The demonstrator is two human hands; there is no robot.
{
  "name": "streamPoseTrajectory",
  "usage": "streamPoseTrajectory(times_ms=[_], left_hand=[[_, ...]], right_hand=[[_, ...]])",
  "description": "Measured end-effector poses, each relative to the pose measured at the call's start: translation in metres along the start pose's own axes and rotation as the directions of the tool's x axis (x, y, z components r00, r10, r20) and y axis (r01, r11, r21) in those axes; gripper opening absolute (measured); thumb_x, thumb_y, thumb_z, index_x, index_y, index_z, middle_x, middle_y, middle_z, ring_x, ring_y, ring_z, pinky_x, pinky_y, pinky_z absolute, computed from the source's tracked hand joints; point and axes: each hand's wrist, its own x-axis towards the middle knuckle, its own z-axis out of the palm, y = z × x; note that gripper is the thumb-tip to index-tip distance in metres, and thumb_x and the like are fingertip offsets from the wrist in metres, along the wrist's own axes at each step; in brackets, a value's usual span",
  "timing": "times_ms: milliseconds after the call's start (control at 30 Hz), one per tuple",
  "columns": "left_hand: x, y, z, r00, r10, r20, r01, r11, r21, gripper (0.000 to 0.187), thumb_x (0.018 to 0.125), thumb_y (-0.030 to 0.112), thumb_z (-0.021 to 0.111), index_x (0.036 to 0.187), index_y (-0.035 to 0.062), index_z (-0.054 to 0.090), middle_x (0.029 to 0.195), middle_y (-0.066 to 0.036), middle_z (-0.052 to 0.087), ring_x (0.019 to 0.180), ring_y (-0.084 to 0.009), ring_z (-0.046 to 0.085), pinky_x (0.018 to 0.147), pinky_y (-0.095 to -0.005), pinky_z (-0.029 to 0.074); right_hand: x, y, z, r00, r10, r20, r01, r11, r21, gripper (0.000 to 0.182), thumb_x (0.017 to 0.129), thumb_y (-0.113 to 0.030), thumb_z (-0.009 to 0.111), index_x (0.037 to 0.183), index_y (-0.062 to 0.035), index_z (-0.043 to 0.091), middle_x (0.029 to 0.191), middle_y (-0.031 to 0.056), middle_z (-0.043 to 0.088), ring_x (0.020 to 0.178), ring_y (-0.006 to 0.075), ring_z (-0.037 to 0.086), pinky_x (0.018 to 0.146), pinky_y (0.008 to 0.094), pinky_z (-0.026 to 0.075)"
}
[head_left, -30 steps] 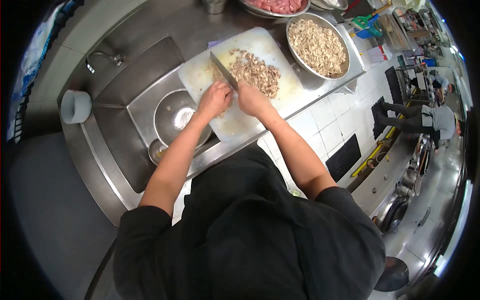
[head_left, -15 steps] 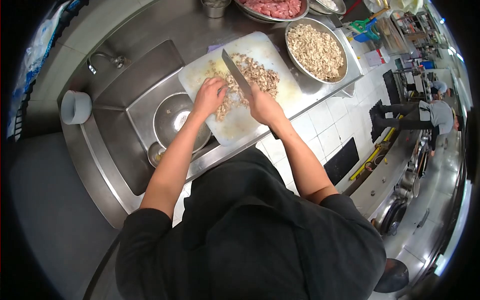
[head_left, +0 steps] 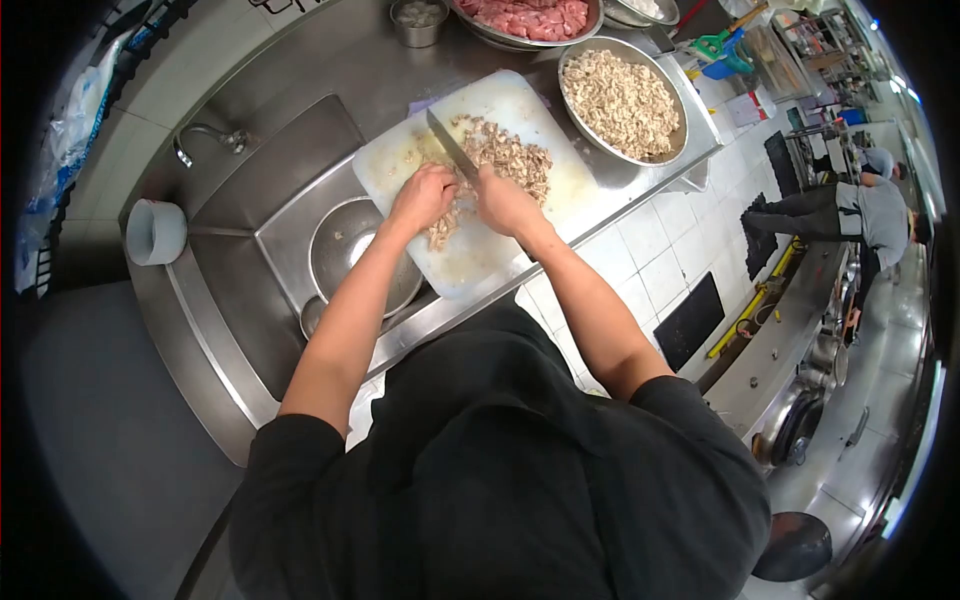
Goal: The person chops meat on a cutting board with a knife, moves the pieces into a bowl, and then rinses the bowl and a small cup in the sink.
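Note:
My right hand (head_left: 507, 203) is wrapped round the handle of a kitchen knife (head_left: 452, 145), whose broad blade slants up and left over the white cutting board (head_left: 470, 272). Chopped brownish pieces (head_left: 518, 160), perhaps mushroom or cooked meat, lie heaped mostly to the right of the blade. More of them are strewn close to my left hand (head_left: 425, 198). That hand is closed low over the board, fingers bent and bunched beside the blade; I cannot tell what is under its fingertips.
Beyond the board's right corner stands a metal bowl (head_left: 683, 128) full of pale chopped pieces. Raw pink meat (head_left: 525, 18) fills another bowl at the back. On the left is a sink (head_left: 225, 262) with a metal pan (head_left: 318, 255) by the board. Another person (head_left: 880, 225) stands far right.
The knife and my right hand have shifted left, closer to my left hand. My left hand's fingers are more tightly bent now. The view has moved slightly.

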Motion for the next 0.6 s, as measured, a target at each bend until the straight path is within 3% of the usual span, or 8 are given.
streamPoseTrajectory(times_ms=[233,433,500,567,600], left_hand=[[-0.017,0.008,0.009,0.989,0.057,-0.133,-0.067,0.995,-0.07,0.018,0.09,0.013,0.067,0.098,-0.0002,0.077,0.104,-0.014,0.073,0.11,-0.0356,0.064,0.1,-0.0446,0.052],[-0.003,0.006,-0.003,0.995,0.04,0.09,-0.041,0.999,0.015,0.017,0.09,0.012,0.068,0.1,0.002,0.077,0.106,-0.013,0.074,0.107,-0.0352,0.066,0.098,-0.0449,0.053],[0.002,0.003,-0.013,0.993,0.066,0.098,-0.067,0.998,0.005,0.018,0.09,0.013,0.068,0.101,0.0021,0.078,0.108,-0.013,0.075,0.108,-0.0347,0.066,0.098,-0.0443,0.053],[-0.003,-0.002,-0.023,0.991,0.068,0.114,-0.066,0.998,-0.02,0.018,0.09,0.013,0.068,0.102,0.0021,0.078,0.11,-0.013,0.075,0.109,-0.0342,0.066,0.099,-0.0437,0.053],[-0.006,-0.003,-0.029,1.0,0.007,0.021,-0.006,0.997,-0.076,0.019,0.091,0.013,0.069,0.103,0.0023,0.078,0.112,-0.013,0.075,0.111,-0.0338,0.066,0.1,-0.043,0.052]], right_hand=[[-0.051,-0.01,0.009,0.991,0.095,0.095,-0.098,0.995,0.027,0.025,0.092,-0.001,0.05,0.115,0.0087,0.051,0.094,0.0398,0.069,0.096,0.0534,0.07,0.087,0.0594,0.054],[0.018,0.007,0.044,0.999,0.019,-0.034,-0.016,0.995,0.1,0.032,0.093,-0.002,0.05,0.124,0.0082,0.05,0.097,0.0382,0.07,0.097,0.0537,0.07,0.088,0.0601,0.054],[0.032,0.005,0.032,0.997,-0.045,-0.067,0.052,0.993,0.11,0.033,0.093,-0.003,0.051,0.125,0.0079,0.05,0.096,0.0376,0.07,0.097,0.0536,0.07,0.087,0.0605,0.054],[0.014,-0.002,0.019,0.996,-0.009,-0.085,0.013,0.999,0.049,0.033,0.094,-0.004,0.051,0.125,0.008,0.05,0.096,0.0366,0.07,0.095,0.0531,0.07,0.086,0.0603,0.054],[0.001,-0.007,0.009,0.997,-0.008,-0.082,0.012,0.999,0.049,0.033,0.094,-0.004,0.051,0.125,0.008,0.05,0.096,0.0366,0.07,0.095,0.0531,0.07,0.086,0.0603,0.054]])
